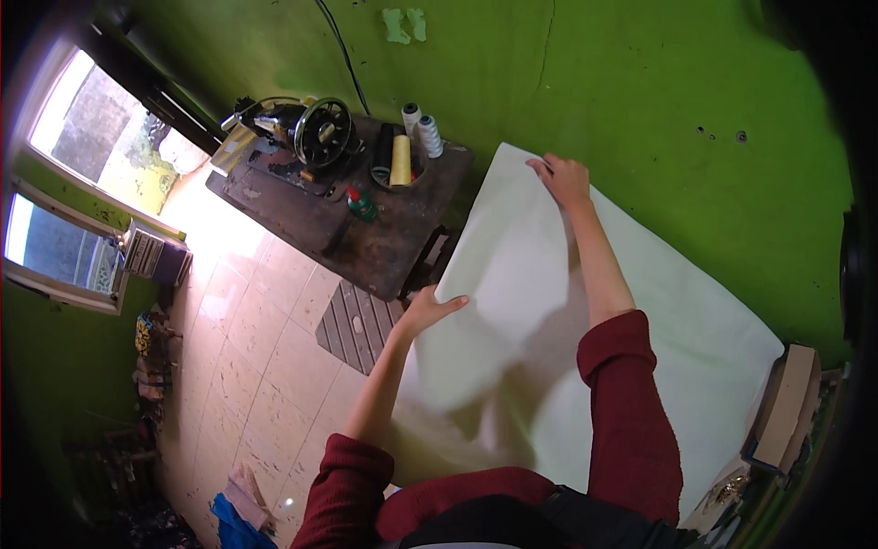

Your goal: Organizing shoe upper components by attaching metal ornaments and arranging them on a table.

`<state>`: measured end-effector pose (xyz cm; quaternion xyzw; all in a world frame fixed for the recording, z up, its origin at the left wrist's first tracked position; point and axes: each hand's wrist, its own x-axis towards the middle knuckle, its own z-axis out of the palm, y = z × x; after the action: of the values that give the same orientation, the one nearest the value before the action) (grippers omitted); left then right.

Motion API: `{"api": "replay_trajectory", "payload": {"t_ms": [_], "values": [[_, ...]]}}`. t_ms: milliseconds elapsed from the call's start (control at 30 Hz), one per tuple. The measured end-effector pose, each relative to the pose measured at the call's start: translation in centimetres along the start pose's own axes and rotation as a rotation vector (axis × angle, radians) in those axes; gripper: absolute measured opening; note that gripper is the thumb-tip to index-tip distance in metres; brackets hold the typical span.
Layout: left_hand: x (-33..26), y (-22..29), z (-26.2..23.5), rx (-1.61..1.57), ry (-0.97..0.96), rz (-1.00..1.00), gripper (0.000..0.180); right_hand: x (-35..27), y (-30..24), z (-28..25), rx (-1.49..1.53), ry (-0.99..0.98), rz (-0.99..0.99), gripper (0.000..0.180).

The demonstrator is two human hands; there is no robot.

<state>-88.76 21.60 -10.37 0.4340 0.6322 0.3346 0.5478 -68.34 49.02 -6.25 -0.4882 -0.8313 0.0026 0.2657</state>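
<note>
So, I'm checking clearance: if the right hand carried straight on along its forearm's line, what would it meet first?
Probably the green wall: the right hand is at the far edge of the white sheet, with wall beyond. The gap is hard to judge here.

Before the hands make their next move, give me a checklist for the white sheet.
1. Left hand at the left edge: ok, thumb on top.
2. Right hand near the far corner: ok.
3. White sheet smooth: not ok, it ripples near the person's body.
4. Sewing machine uncovered: ok, it stands on the dark table.
5. Surface beneath the sheet: cannot tell, hidden.
</note>
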Motion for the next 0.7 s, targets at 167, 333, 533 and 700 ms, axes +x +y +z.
{"api": "replay_trajectory", "payload": {"t_ms": [167, 333, 533, 700], "values": [[-0.1, 0.6, 0.2, -0.04, 0.092, -0.098, 0.047, -1.3, 2.1, 3.7, -0.004, -0.22, 0.09, 0.051], [0.1, 1.1, 0.0, -0.12, 0.095, -0.21, 0.044, 0.3, 2.5, 4.1, 0.118, -0.389, 0.245, 0.05], [0.0, 0.5, 0.1, -0.164, 0.113, -0.134, 0.044, 4.2, 0.0, 4.9, 0.367, -0.599, 0.205, 0.053], [-1.0, 1.2, -0.2, -0.128, 0.187, -0.189, 0.043, 5.8, -1.9, 5.1, 0.291, -0.583, 0.176, 0.045]]}}
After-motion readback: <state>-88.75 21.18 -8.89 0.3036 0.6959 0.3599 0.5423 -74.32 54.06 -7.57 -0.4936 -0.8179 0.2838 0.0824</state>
